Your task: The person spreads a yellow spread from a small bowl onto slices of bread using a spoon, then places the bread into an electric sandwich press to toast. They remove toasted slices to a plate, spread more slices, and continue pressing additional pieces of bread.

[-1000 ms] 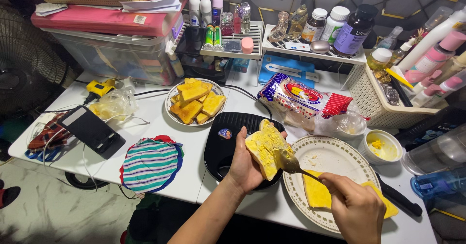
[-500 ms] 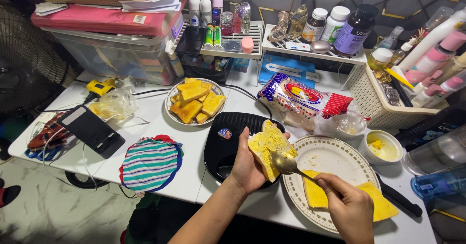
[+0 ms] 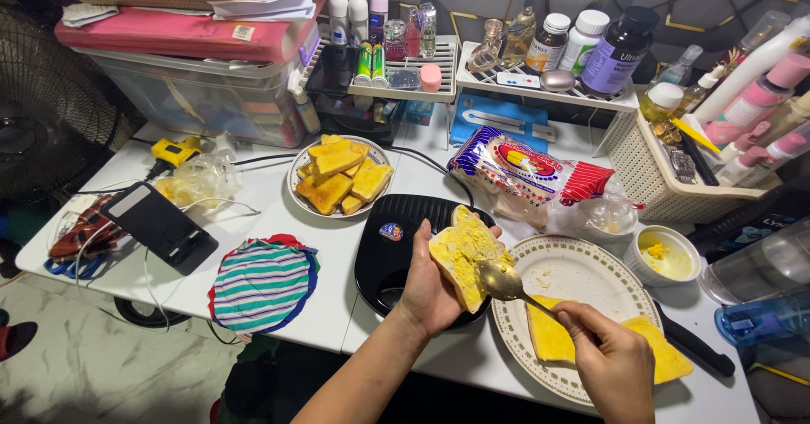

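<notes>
My left hand [image 3: 424, 285] holds a slice of bread [image 3: 462, 253] coated with yellow spread, tilted above a black griddle pan [image 3: 390, 252]. A metal spoon [image 3: 506, 286] is gripped in my right hand [image 3: 610, 363], and its bowl rests on the lower right part of the slice. Below it a patterned white plate [image 3: 582, 274] carries two more yellow slices [image 3: 550, 336]. A small white bowl [image 3: 665, 256] with yellow spread stands to the right of the plate.
A plate of toasted slices [image 3: 339, 176] sits behind the pan, and a bread bag [image 3: 526, 174] lies to its right. A striped cloth [image 3: 263, 282], a black phone stand [image 3: 158, 227], racks of bottles [image 3: 548, 48] and a white basket [image 3: 655, 171] crowd the table. A black-handled knife [image 3: 693, 345] lies by the plate.
The spoon has slid back and forth over the slice's lower right part, and the slice has shifted slightly in my left hand. Nothing else has moved.
</notes>
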